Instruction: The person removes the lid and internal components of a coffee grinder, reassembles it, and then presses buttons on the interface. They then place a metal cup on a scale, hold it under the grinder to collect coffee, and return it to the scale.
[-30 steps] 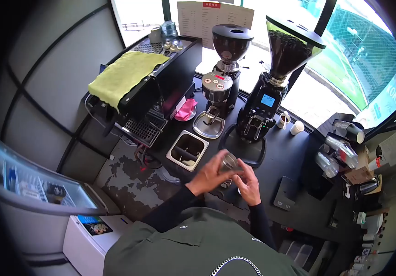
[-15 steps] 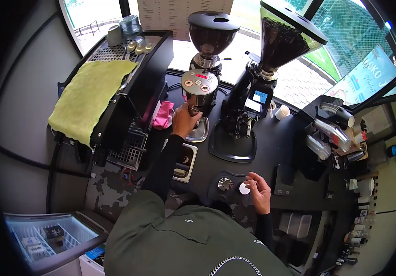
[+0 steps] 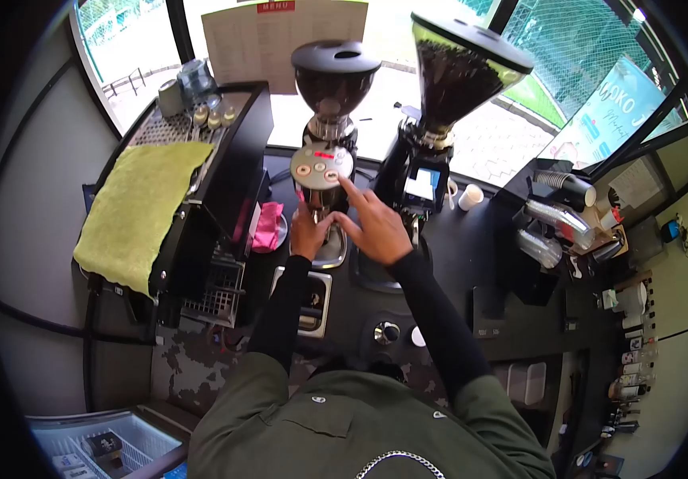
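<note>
My left hand (image 3: pixel 308 235) is closed below the round control top of the left coffee grinder (image 3: pixel 321 168), at its spout. What its fingers wrap round is hidden. My right hand (image 3: pixel 382 230) reaches to the same grinder with nothing in it. Its index finger points at the right-hand button on the grinder's top and appears to touch it; its thumb reaches toward my left hand. Under the spout lies a metal tray (image 3: pixel 331 254). Nearer me sits a rectangular metal container (image 3: pixel 324 311) with dark contents.
A second grinder (image 3: pixel 424 180) full of beans stands to the right. At left is an espresso machine (image 3: pixel 232 160) under a yellow-green cloth (image 3: pixel 140 207), with a pink cloth (image 3: pixel 267 227) beside it. A metal tamper (image 3: pixel 387 332) lies near me; stacked cups (image 3: pixel 563 191) stand far right.
My right hand has moved from beside the white round object near the tamper up and left to the grinder's buttons. My left hand stays at the spout. The camera view has shifted.
</note>
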A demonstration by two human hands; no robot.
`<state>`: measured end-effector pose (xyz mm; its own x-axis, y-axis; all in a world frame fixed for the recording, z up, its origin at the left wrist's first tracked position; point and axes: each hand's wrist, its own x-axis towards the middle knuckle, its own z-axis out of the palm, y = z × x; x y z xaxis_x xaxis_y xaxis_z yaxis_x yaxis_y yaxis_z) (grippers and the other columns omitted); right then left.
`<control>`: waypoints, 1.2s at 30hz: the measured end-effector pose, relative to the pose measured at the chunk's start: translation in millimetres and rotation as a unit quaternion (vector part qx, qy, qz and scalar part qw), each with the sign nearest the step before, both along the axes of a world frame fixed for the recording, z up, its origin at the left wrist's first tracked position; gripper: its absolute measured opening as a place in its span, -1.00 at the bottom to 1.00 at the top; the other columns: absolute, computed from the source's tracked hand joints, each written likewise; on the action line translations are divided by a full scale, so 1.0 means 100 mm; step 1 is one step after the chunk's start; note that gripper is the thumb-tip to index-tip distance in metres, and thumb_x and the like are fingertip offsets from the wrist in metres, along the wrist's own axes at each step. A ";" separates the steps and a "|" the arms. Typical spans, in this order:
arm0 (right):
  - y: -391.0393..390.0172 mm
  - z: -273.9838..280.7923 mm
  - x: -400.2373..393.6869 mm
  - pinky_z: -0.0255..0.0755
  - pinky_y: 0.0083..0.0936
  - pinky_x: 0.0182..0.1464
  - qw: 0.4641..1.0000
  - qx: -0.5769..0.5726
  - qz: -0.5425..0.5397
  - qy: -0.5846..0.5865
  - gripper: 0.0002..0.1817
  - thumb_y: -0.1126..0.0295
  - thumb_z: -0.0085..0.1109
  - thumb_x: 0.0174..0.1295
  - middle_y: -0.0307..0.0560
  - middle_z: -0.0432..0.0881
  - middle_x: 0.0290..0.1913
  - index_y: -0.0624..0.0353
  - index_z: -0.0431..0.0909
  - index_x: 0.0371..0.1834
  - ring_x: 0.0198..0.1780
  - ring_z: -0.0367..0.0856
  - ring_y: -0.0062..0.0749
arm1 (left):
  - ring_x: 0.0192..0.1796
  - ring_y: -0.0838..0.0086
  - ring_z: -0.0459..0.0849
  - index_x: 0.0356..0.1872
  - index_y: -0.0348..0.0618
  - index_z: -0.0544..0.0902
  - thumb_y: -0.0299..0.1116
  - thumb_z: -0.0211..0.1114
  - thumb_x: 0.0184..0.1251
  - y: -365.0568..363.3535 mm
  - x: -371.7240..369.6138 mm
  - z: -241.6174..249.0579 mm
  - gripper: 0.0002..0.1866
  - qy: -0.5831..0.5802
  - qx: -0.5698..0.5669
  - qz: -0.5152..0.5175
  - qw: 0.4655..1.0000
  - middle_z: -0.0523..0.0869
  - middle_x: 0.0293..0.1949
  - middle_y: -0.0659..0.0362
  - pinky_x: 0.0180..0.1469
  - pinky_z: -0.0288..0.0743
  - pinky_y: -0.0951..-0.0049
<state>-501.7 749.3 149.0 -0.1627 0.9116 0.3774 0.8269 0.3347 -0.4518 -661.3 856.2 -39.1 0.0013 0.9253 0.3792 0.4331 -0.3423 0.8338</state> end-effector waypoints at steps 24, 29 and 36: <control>0.18 -0.31 -0.25 0.65 0.00 -0.20 0.991 -0.109 -0.041 0.070 0.06 0.33 0.37 0.40 0.06 0.76 -0.43 -0.42 -0.15 0.82 -0.35 0.81 0.08 | -0.36 0.52 0.65 -0.02 -0.23 0.76 -0.36 0.46 0.53 -2.04 -0.95 0.58 -0.83 -0.151 0.010 0.056 0.987 0.68 -0.38 0.19 -0.30 0.49 0.46; 0.18 -0.31 -0.25 0.65 -0.05 -0.20 0.991 -0.113 -0.040 0.061 0.05 0.31 0.33 0.43 0.03 0.75 -0.44 -0.36 -0.19 0.83 -0.36 0.81 0.00 | -0.39 0.71 0.59 -0.04 -0.22 0.75 -0.31 0.57 0.46 -2.19 -1.50 0.44 -0.76 -0.236 -0.010 0.296 0.925 0.71 -0.37 0.29 -0.35 0.43 0.56; 0.23 -0.35 -0.24 0.65 -0.10 -0.21 0.993 -0.089 -0.017 0.077 0.05 0.34 0.32 0.44 0.02 0.72 -0.48 -0.30 -0.18 0.84 -0.40 0.80 -0.03 | -0.46 0.71 0.61 -0.10 -0.29 0.73 -0.32 0.66 0.35 -1.83 -1.80 0.48 -0.69 -0.251 0.009 0.306 0.918 0.74 -0.38 0.28 -0.36 0.44 0.57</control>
<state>-526.1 772.8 114.4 -0.0846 0.9701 0.2275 0.7527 0.2118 -0.6234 -841.5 673.3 9.0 -0.6959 0.6884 0.2045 0.1118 -0.1774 0.9778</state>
